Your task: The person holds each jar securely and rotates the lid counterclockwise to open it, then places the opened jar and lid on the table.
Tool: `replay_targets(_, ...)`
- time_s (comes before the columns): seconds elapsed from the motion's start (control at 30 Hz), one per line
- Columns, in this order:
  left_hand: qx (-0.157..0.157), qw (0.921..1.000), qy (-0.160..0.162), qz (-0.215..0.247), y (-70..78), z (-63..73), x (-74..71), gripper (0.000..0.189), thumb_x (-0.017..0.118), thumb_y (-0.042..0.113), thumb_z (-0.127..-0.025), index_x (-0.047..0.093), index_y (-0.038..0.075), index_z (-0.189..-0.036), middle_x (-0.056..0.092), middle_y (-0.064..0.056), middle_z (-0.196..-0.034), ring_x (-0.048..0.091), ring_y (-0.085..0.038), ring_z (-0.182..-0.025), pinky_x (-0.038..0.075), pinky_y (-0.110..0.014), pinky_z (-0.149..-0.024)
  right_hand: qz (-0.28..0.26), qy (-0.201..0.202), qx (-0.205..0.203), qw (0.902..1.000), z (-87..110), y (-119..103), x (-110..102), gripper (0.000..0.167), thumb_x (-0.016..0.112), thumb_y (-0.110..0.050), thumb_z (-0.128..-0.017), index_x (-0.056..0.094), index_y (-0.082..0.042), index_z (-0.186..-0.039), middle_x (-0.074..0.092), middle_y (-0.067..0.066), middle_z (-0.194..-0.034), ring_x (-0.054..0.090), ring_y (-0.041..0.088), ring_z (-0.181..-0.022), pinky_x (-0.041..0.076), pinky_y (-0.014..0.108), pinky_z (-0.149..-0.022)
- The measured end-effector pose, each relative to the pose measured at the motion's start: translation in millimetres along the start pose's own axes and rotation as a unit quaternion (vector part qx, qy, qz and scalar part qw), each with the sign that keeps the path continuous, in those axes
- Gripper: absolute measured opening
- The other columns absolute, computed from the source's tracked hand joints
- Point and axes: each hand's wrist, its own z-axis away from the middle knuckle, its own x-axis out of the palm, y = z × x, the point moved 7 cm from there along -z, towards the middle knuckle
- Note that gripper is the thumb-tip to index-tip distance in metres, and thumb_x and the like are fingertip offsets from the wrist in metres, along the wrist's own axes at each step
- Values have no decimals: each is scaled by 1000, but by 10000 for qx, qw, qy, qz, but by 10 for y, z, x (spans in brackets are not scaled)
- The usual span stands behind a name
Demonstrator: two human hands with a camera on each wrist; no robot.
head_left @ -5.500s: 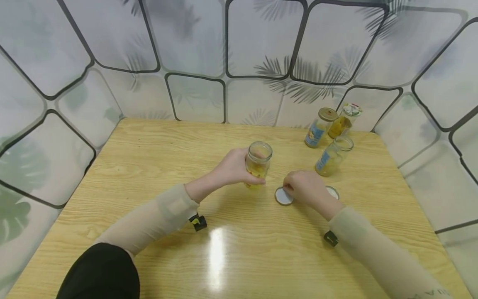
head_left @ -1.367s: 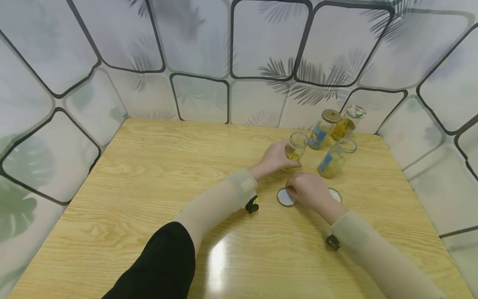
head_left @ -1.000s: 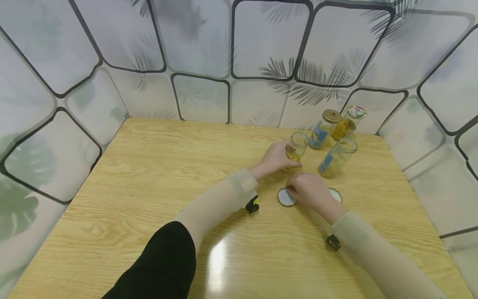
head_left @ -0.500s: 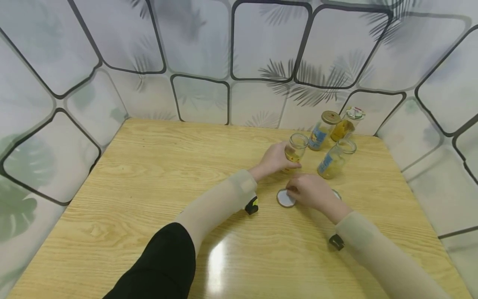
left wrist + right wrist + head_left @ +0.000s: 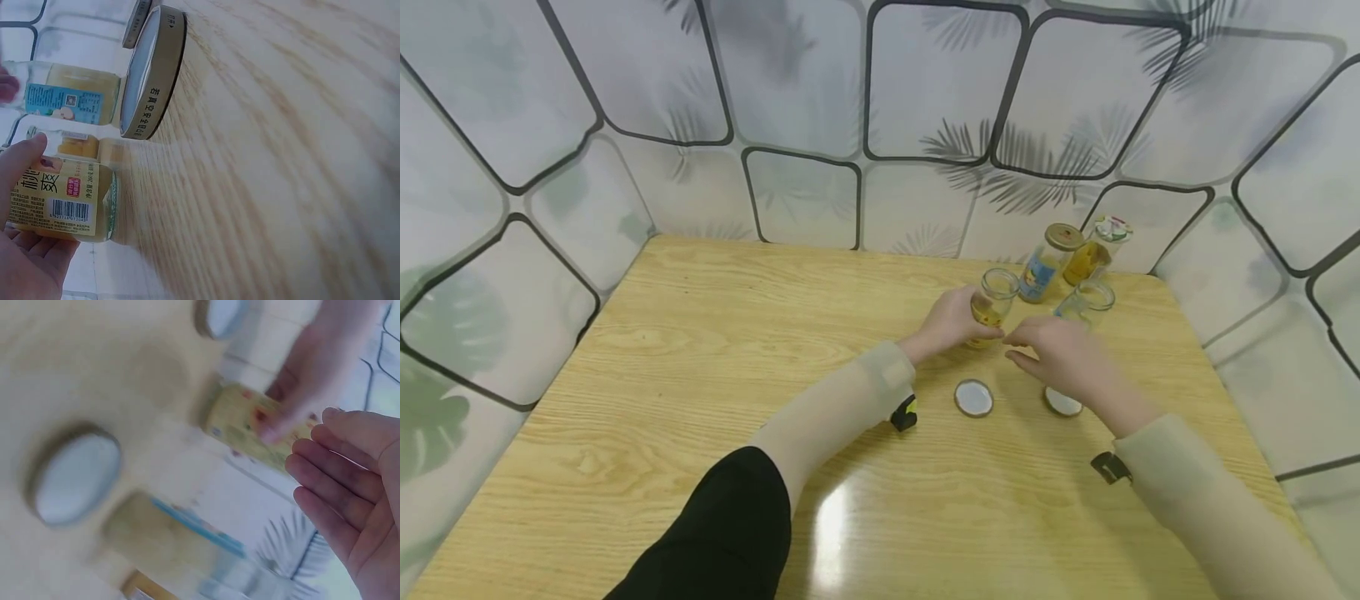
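Note:
My left hand [image 5: 951, 321] grips an uncapped glass jar [image 5: 997, 302], which stands upright on the table; its yellow label [image 5: 59, 197] faces the left wrist camera. Fingers loosely extended, my right hand [image 5: 1063, 354] hovers just right of that jar and holds nothing. Below the hands lies a round jar lid [image 5: 973, 398], white inside facing up. A second lid [image 5: 1063, 402], also white side up, lies under the right forearm. Partly hidden behind my right hand is another uncapped jar [image 5: 1092, 302] with a blue label [image 5: 62, 103].
At the back right stand a blue-labelled jar [image 5: 1045, 265] with a gold lid and a jar [image 5: 1096, 250] with a patterned lid and something yellow inside. The wooden table [image 5: 760, 333] ends at patterned walls [image 5: 805, 200] at the back and sides.
Over the earlier frames my left hand carried its jar rightward, then stayed still. Just now my right hand let go of the near lid and rose toward the jars, uncovering both lids.

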Motion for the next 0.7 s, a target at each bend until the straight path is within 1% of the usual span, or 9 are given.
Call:
replay_targets(0.1, -66, 10000, -23, -4, -5, -2, 6, 55, 92, 29, -85, 67, 4, -127, 76, -10, -125, 73, -23, -111, 58, -26, -90, 185, 54, 84, 9998, -15, 24, -175, 16, 82, -11, -92, 81, -3, -105, 81, 12, -100, 77, 30, -83, 63, 46, -70)
replay_targets(0.2, -118, 9999, -33, -44, -6, -4, 12, 55, 92, 30, -86, 68, 4, -128, 75, -10, -127, 72, -23, -113, 59, -27, -93, 382, 182, 83, 9991, -36, 32, -360, 16, 82, -12, -92, 81, -4, -106, 81, 12, -100, 77, 30, -82, 63, 46, -68)
replay_targets(0.3, -146, 9999, -43, -79, -5, -5, 13, 56, 92, 31, -86, 68, 4, -129, 75, -10, -128, 72, -24, -116, 59, -30, -97, 295, 271, 94, 9992, -81, 64, -542, 16, 82, -8, -92, 81, -2, -107, 81, 15, -101, 77, 32, -84, 63, 49, -70)
replay_targets(0.37, -159, 9998, -52, -113, 0, -5, 12, 57, 92, 31, -86, 68, 3, -129, 75, -10, -130, 72, -24, -117, 59, -31, -100, 369, 289, 234, 9986, -117, 122, -668, 17, 81, -9, -92, 81, -3, -108, 80, 16, -103, 76, 33, -83, 62, 49, -69)
replay_targets(0.43, -179, 9998, -57, -117, 6, -2, 9, 58, 92, 30, -85, 68, 3, -130, 74, -10, -131, 71, -24, -119, 59, -31, -102, 408, 253, 420, 9980, -163, 202, -792, 19, 79, -9, -94, 80, -2, -111, 79, 19, -107, 75, 34, -87, 62, 51, -72)
replay_targets(0.53, -212, 9997, -54, -123, 4, -1, 9, 57, 92, 30, -86, 68, 4, -130, 74, -10, -131, 71, -24, -119, 58, -31, -102, 792, 297, 687, 9940, -221, 334, -986, 20, 77, -14, -96, 80, -4, -114, 80, 19, -108, 75, 35, -85, 60, 51, -68)
replay_targets(0.6, -205, 9997, -60, -109, 0, -2, 14, 57, 92, 30, -86, 67, 4, -130, 74, -10, -131, 70, -24, -120, 58, -31, -103, 834, 311, 818, 9927, -257, 428, -1103, 22, 75, -15, -98, 79, -2, -115, 79, 22, -110, 75, 37, -87, 58, 51, -64)
replay_targets(0.7, -183, 9998, -63, -100, -19, -16, 15, 57, 92, 31, -86, 68, 4, -130, 74, -10, -131, 70, -24, -120, 58, -30, -102, 913, 430, 950, 9903, -332, 537, -1280, 23, 73, -17, -99, 79, -2, -116, 79, 23, -109, 75, 40, -87, 56, 50, -61)
